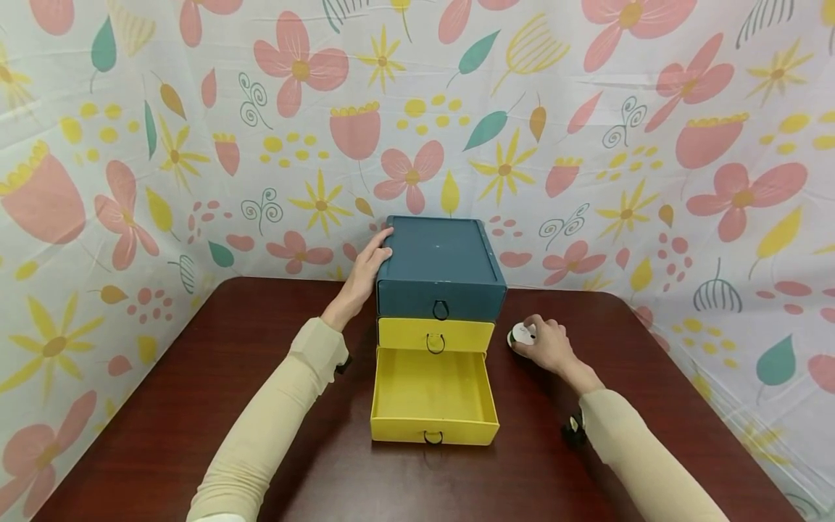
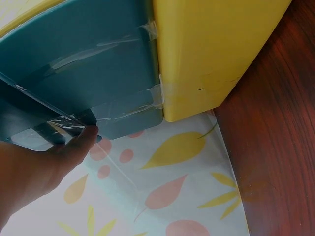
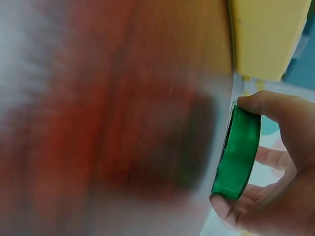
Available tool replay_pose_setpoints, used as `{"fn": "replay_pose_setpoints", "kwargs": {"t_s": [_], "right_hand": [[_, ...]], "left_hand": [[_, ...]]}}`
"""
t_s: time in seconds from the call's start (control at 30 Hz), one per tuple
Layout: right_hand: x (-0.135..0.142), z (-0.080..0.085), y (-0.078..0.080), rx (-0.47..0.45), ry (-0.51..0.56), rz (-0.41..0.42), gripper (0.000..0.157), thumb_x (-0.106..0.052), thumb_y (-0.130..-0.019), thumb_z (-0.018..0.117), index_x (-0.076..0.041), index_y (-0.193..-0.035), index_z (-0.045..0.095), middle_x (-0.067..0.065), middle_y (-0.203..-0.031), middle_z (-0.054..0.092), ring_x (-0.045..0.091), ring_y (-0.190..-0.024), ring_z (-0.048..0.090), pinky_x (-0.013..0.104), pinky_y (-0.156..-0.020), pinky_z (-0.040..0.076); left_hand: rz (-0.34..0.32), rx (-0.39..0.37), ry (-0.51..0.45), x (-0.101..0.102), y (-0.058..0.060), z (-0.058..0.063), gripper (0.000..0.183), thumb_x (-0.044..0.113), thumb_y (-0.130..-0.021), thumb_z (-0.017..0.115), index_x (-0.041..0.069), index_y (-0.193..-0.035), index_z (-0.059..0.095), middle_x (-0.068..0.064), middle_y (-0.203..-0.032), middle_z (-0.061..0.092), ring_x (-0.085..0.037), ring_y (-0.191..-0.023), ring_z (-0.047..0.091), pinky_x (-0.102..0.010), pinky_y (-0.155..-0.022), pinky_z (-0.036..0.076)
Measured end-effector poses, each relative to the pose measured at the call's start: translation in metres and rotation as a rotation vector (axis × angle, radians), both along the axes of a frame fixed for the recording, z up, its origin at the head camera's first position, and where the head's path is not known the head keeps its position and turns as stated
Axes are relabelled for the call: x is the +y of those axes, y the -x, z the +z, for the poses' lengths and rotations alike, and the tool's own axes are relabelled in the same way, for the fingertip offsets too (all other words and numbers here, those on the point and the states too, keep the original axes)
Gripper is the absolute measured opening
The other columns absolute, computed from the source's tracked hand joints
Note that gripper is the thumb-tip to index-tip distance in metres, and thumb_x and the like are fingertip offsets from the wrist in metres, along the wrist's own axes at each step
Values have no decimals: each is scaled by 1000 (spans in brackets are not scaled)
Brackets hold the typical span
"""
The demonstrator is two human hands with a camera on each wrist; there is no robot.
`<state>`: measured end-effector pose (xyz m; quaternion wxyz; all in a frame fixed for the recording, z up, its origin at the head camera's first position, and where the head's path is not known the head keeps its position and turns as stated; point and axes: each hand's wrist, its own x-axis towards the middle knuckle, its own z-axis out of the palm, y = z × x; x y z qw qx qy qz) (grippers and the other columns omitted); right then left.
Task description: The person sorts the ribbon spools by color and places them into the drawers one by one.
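A small drawer unit stands mid-table, with a dark teal box [image 1: 433,254] on top of yellow drawers. Its bottom yellow drawer [image 1: 404,431] is pulled out and bare inside; the middle yellow drawer [image 1: 401,335] sits above it. Against the teal box's left side, toward the back, rests my left hand [image 1: 365,274], fingers extended. In the left wrist view, its thumb lies along the teal edge. To the right of the unit, my right hand [image 1: 551,346] grips a spool of green ribbon [image 3: 239,152] by its rim, close over the table. The spool's white face [image 1: 523,334] points up in the head view.
The dark reddish-brown wooden table [image 1: 196,406] extends on both sides of the unit. A flower-printed cloth [image 1: 417,109] hangs behind it and along the sides. Black ring pulls [image 1: 435,343] stick out from the drawer fronts.
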<state>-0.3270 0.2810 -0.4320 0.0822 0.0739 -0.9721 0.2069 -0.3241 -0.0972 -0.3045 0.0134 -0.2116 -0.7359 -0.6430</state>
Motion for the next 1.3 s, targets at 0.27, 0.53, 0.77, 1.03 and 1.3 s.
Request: {"fn": "replay_pose_setpoints", "kwargs": {"t_s": [0.27,0.53,0.77,1.03,1.3], "right_hand": [[-12,9,-21,59,13,85,50,-28,-81,74,1,-118,56,29,-108,57,41,-99,49,45,-75,43],[-25,24,-45,56,38,130,52,-30,-79,76,-3,-118,57,23,-109,58,34,-96,49,34,-70,42],[-31,32,-63,48,33,152,53,-34,-78,77,-6,-118,58,19,-111,60,32,-99,50,37,-74,44],[-38,41,-84,42,20,195,49,-35,-77,78,-11,-115,59,13,-111,62,29,-99,51,38,-76,45],[-50,50,-102,47,33,237,46,-35,-77,79,-14,-115,60,9,-112,62,25,-101,50,34,-73,44]], "left_hand": [[0,-3,-1,0,1,-1,55,26,-102,34,16,-156,22,-6,-163,12,-28,-149,17,-51,-119,20],[0,-5,-2,0,1,-3,56,27,-102,35,17,-156,22,-6,-163,12,-28,-149,17,-51,-119,20],[4,4,8,0,2,-2,56,27,-102,34,17,-156,22,-5,-164,10,-28,-150,15,-52,-119,18],[9,0,5,0,4,-2,56,27,-102,34,18,-155,22,-5,-164,11,-28,-149,16,-52,-119,19],[24,12,10,1,3,-2,55,26,-102,34,16,-155,23,-5,-164,12,-28,-150,14,-52,-119,16]]}}
